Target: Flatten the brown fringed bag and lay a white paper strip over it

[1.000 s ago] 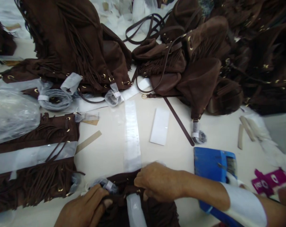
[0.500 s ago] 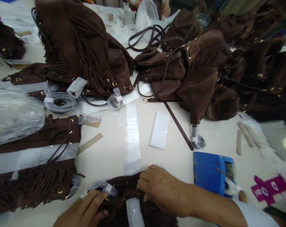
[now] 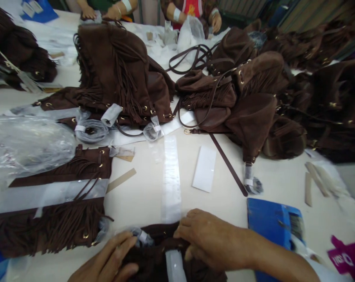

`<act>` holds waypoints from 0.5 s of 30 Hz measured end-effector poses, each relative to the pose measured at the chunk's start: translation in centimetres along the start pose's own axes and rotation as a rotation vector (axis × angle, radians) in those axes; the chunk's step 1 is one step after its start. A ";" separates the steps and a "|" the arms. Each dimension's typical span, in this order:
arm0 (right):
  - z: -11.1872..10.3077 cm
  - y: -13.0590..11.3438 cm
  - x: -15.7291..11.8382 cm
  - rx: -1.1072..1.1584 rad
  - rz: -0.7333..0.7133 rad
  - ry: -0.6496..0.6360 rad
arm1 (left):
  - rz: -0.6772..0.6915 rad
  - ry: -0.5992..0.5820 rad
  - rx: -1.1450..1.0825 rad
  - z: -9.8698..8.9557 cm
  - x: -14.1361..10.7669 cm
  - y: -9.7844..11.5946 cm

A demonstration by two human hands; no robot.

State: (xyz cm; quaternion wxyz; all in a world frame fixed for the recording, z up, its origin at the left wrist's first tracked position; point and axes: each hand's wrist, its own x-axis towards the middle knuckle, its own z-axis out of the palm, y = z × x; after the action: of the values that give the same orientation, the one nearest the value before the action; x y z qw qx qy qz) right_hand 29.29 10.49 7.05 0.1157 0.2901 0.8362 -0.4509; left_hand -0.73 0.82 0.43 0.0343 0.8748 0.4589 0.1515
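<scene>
A dark brown fringed bag (image 3: pixel 154 256) lies at the bottom of the view, with a pale translucent strip (image 3: pixel 175 266) across its front. My right hand (image 3: pixel 208 239) has its fingers curled over the bag's upper right edge, thumb tucked below. At the bag's left side rests my left hand (image 3: pixel 109 260), its fingers stretched out and the thumb apart. Beside those fingertips is a plastic-wrapped bundle (image 3: pixel 142 236) with a white band. The bag's lower part runs out of view.
Left lies another fringed bag (image 3: pixel 56 225) under a clear plastic bag (image 3: pixel 33 143). Brown bags (image 3: pixel 115 66) are heaped behind and to the right. A white folded sheet (image 3: pixel 204 168), a strap (image 3: pixel 228 164) and a blue tape dispenser (image 3: pixel 273 219) lie nearer. Co-workers' hands (image 3: pixel 112 12) show at the back.
The view has tilted up and shifted left, so more of the co-workers' arms shows. My left fingers have straightened against the bag; my right hand keeps its hold at the top edge.
</scene>
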 end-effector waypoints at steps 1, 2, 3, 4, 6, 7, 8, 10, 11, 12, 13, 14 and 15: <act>-0.3 -0.3 0.5 0.054 0.004 0.046 | -0.019 -0.012 0.022 0.0 -0.1 -0.2; -0.4 -0.5 1.3 0.104 0.017 0.093 | -0.026 -0.032 0.038 0.1 -0.3 -0.5; -0.4 -0.7 2.2 0.144 0.037 0.122 | -0.020 -0.056 0.039 0.4 -0.6 -0.7; -0.1 -0.8 3.2 0.172 0.053 0.125 | -0.009 -0.066 0.023 0.7 -0.9 -0.9; 0.7 -1.0 5.4 0.189 0.071 0.068 | -0.015 -0.063 -0.042 1.4 -1.5 -1.1; 1.1 -1.0 6.5 0.192 0.079 0.024 | -0.027 -0.058 -0.082 1.6 -1.7 -1.1; 1.5 -0.9 7.4 0.203 0.087 -0.022 | -0.048 -0.061 -0.120 1.8 -1.8 -1.0; 1.9 -0.7 8.7 0.265 0.116 -0.101 | -0.115 -0.077 -0.178 1.7 -1.7 -0.7; 2.0 -0.5 9.1 0.311 0.129 -0.137 | -0.152 -0.086 -0.196 1.5 -1.4 -0.5; 2.0 -0.4 9.4 0.356 0.136 -0.177 | -0.176 -0.086 -0.213 1.3 -1.0 -0.4; 1.9 -0.2 9.6 0.394 0.137 -0.222 | -0.190 -0.087 -0.230 1.0 -0.6 -0.3; 1.8 -0.1 9.7 0.420 0.133 -0.270 | -0.188 -0.084 -0.246 0.8 -0.2 -0.2; 1.8 0.0 9.9 0.432 0.121 -0.319 | -0.165 -0.073 -0.264 0.8 0.1 -0.2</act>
State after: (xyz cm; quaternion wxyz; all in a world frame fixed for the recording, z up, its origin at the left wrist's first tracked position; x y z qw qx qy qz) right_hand 21.20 12.80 1.54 0.2081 0.2830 0.6731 -0.6508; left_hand -0.64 1.11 -0.31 0.1780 0.8270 0.5036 0.1752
